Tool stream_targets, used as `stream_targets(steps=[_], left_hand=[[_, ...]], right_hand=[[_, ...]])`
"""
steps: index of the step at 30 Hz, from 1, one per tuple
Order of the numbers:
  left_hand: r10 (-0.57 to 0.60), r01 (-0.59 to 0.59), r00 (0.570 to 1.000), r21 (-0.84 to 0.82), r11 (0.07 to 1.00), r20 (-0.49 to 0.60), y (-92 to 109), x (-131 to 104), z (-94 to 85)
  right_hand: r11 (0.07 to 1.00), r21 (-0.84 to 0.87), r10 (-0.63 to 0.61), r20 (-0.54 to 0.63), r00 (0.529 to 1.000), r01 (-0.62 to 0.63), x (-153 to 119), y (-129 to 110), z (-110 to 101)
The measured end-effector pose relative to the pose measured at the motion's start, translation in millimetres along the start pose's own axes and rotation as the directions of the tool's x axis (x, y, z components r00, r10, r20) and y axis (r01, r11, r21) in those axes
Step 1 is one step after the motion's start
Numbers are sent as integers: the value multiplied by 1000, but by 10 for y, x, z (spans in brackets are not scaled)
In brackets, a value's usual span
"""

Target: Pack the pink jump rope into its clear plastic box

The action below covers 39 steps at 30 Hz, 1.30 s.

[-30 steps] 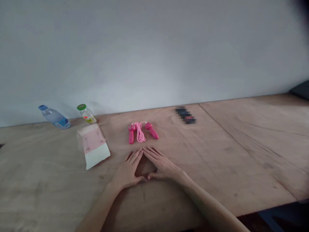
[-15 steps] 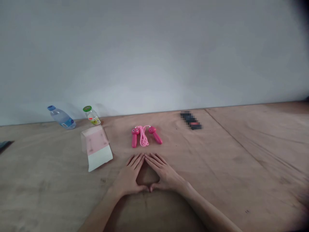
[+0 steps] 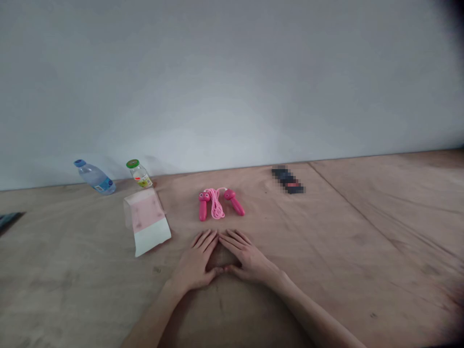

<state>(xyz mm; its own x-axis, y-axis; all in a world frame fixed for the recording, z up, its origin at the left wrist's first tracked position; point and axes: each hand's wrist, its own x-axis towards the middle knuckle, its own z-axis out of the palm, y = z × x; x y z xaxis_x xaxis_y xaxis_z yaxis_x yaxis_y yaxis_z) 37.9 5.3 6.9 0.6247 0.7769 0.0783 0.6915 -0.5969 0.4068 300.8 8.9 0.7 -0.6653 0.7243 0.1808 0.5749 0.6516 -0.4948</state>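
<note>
My left hand [image 3: 195, 263] lies on the wooden table with its fingers stretched out, holding nothing. Opposite it, my right hand [image 3: 250, 261] rests the same way, also holding nothing. The index fingertips meet or nearly meet, and the thumb tips come close together below them, framing a small patch of table. Just beyond the fingertips is a jump rope with a pink coiled cord [image 3: 216, 205], a pink left handle [image 3: 203, 208] with a small face on it, and a pink right handle [image 3: 235, 203] lying at a slant. Neither hand touches the rope.
At the left stand a clear bottle [image 3: 94, 178] with a blue cap and a green-lidded jar [image 3: 139, 174]. A pink and white packet [image 3: 152, 222] lies before the jar. A blurred dark object [image 3: 288, 180] is right of the rope. Behind the table [image 3: 344, 241] rises a pale wall [image 3: 232, 82].
Both thumbs have shifted slightly away from me, toward the index fingers, so the gap between my hands is smaller. The view has moved a little. The rope and other objects stay in place.
</note>
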Motion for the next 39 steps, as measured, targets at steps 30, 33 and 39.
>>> stream_targets(steps=[30, 33, 39], left_hand=[[-368, 357, 875, -95, 929, -315, -27, 782, -1], [-357, 369, 892, -9, 929, -277, 59, 626, 59], [-272, 368, 820, 100, 924, -504, -152, -14, -380]], right_hand=[[813, 45, 558, -343, 756, -580, 1245, 32, -97], [782, -25, 581, -334, 743, -623, 1311, -55, -19], [827, -135, 476, -346, 808, -545, 1310, 2, 141]])
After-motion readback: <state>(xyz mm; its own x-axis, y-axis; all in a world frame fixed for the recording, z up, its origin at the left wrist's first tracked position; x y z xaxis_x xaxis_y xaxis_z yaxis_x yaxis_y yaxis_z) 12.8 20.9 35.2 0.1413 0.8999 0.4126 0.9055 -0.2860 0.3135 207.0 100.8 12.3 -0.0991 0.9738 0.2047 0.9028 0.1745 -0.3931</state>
